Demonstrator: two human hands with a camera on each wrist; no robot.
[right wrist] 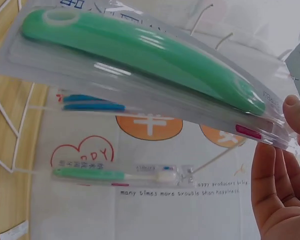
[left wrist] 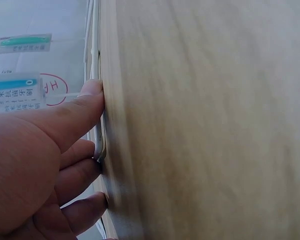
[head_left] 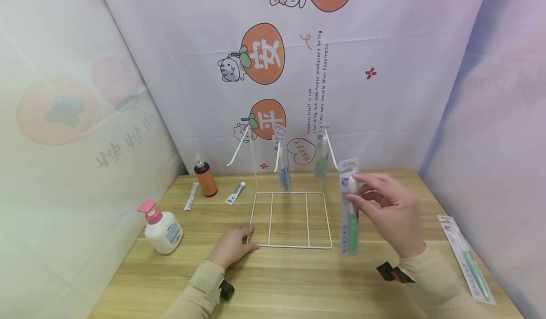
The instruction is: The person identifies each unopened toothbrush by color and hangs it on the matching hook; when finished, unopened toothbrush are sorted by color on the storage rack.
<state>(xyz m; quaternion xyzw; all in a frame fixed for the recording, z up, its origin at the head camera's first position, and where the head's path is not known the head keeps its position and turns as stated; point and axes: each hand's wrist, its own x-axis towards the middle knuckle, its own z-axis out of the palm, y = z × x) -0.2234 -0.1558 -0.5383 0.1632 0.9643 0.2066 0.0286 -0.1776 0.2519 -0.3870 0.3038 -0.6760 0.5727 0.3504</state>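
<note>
A white wire rack point(head_left: 290, 220) stands mid-table with slanted hooks on top. From them hang a blue toothbrush pack point(head_left: 283, 167) and a green one point(head_left: 322, 161). My right hand point(head_left: 386, 205) pinches the top of another green toothbrush pack point(head_left: 350, 212), held upright just right of the rack, below the right-hand hook point(head_left: 332, 152). In the right wrist view this pack point(right wrist: 140, 55) fills the top, with my thumb point(right wrist: 297, 112) on its end. My left hand point(head_left: 232, 243) lies flat on the table, fingers point(left wrist: 85, 112) pressing the rack's front-left base wire point(left wrist: 99, 145).
A white pump bottle point(head_left: 162, 226) stands at the left, an orange bottle point(head_left: 205, 177) behind it. A small tube point(head_left: 235, 192) and a narrow white packet point(head_left: 191, 195) lie near the back. Another toothbrush pack point(head_left: 467, 257) lies at the table's right edge. Curtains enclose three sides.
</note>
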